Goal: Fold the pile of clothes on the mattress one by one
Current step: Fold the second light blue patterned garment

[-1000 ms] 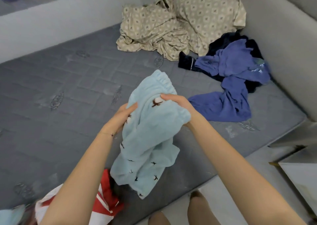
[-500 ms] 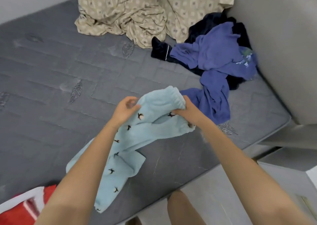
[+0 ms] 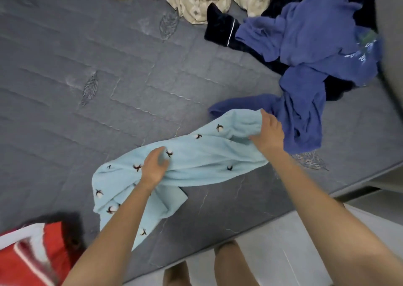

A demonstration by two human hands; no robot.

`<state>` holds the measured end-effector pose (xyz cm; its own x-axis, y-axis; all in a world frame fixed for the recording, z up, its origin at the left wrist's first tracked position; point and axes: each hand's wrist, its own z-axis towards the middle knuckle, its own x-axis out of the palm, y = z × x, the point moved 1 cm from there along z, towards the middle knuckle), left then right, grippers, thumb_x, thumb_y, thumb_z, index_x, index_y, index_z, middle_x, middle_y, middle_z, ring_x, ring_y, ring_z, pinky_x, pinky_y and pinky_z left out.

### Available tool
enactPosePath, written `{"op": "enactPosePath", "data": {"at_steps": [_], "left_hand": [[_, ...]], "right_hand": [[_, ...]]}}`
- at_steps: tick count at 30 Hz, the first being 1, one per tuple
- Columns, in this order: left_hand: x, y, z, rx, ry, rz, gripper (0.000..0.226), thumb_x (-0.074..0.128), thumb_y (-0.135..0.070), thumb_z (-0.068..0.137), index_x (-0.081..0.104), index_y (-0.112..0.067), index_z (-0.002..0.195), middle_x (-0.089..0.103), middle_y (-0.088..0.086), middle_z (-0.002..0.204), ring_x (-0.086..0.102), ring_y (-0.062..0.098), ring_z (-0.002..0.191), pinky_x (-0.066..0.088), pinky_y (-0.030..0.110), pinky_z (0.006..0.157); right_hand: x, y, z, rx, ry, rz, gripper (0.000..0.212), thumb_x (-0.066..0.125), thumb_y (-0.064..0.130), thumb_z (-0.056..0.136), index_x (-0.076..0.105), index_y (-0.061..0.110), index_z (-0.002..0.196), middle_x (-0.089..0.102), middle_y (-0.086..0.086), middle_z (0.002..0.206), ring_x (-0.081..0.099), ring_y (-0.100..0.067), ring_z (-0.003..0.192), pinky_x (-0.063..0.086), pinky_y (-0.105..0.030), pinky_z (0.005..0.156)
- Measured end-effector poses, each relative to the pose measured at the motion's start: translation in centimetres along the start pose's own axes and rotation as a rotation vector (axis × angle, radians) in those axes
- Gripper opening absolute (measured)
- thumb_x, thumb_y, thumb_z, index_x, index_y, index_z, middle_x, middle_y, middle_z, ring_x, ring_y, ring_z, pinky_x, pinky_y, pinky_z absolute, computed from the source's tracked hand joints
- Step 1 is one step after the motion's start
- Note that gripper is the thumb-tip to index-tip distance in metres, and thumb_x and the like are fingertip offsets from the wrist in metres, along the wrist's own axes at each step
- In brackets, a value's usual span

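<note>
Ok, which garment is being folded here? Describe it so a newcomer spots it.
On the grey mattress, near its front edge, a pale blue garment lies stretched between the left hand and the right hand. Unlike the darker blue clothes beside it, it carries small dark-and-white motifs.

1. The left hand (image 3: pixel 153 168) is bare, with slim fingers.
2. The left forearm (image 3: pixel 113 231) is unclothed along all its visible length, across the near edge of the mattress (image 3: pixel 130 67).
3. The right hand (image 3: pixel 269 133) and right forearm (image 3: pixel 327 209) are likewise bare.
4. Two bare legs (image 3: pixel 229 261) show just off the mattress's near edge, rounded at the knee.
5. What the person wears cannot be told.
</note>
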<state>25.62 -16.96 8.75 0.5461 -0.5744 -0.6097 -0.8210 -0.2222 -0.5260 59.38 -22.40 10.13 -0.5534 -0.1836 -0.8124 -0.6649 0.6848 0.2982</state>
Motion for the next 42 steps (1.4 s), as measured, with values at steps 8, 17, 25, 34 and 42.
{"op": "enactPosePath", "data": {"at_steps": [8, 17, 25, 34, 42], "left_hand": [[-7.1, 8.1, -1.0, -0.099, -0.448, 0.128, 0.037, 0.05, -0.004, 0.094, 0.052, 0.001, 0.131, 0.052, 0.024, 0.131, 0.044, 0.042, 0.123, 0.031, 0.048, 0.103], [-8.9, 15.4, -3.4, -0.44, -0.104, -0.47, 0.035, 0.044, -0.039, 0.101, 0.059, -0.01, 0.088, 0.06, 0.007, 0.082, 0.057, 0.022, 0.078, 0.045, 0.035, 0.071], [-13.1, 10.9, -2.6, 0.057, -0.43, -0.534, 0.034, 0.068, -0.025, 0.09, 0.046, -0.013, 0.067, 0.043, -0.013, 0.057, 0.039, -0.001, 0.053, 0.036, 0.014, 0.051], [-16.5, 9.9, -5.0, 0.308, -0.685, -0.387, 0.051, 0.048, -0.028, 0.1, 0.031, -0.012, 0.055, 0.024, -0.008, 0.05, 0.023, 0.004, 0.049, 0.02, 0.019, 0.05], [-12.1, 13.7, -7.5, -0.146, 0.42, -0.079, 0.019, 0.054, -0.031, 0.097, 0.067, -0.019, 0.094, 0.067, 0.004, 0.093, 0.058, 0.015, 0.08, 0.048, 0.029, 0.072]], "right_hand": [[9.2, 10.1, -2.7, -0.386, 0.148, 0.02, 0.064, 0.064, 0.029, 0.091, 0.037, 0.017, 0.147, 0.041, -0.007, 0.148, 0.032, -0.026, 0.138, 0.023, -0.036, 0.114], [18.0, 22.1, -9.5, -0.694, 0.396, 0.131, 0.082, 0.072, 0.034, 0.083, 0.028, 0.023, 0.15, 0.025, -0.005, 0.156, 0.012, -0.025, 0.147, 0.007, -0.035, 0.118], [18.5, 26.1, -12.2, -0.823, 0.309, 0.217, 0.043, 0.073, 0.026, 0.083, 0.063, 0.013, 0.122, 0.062, -0.007, 0.118, 0.054, -0.027, 0.113, 0.035, -0.043, 0.105], [16.0, 25.5, -15.5, -0.689, 0.169, 0.545, 0.009, 0.06, 0.008, 0.091, 0.053, 0.009, 0.085, 0.053, 0.008, 0.07, 0.048, -0.005, 0.063, 0.04, -0.022, 0.061], [17.0, 19.6, -16.2, -0.364, 0.868, 0.273, 0.006, 0.058, 0.022, 0.091, 0.063, 0.025, 0.092, 0.059, 0.01, 0.087, 0.052, -0.008, 0.084, 0.038, -0.022, 0.072]]}}
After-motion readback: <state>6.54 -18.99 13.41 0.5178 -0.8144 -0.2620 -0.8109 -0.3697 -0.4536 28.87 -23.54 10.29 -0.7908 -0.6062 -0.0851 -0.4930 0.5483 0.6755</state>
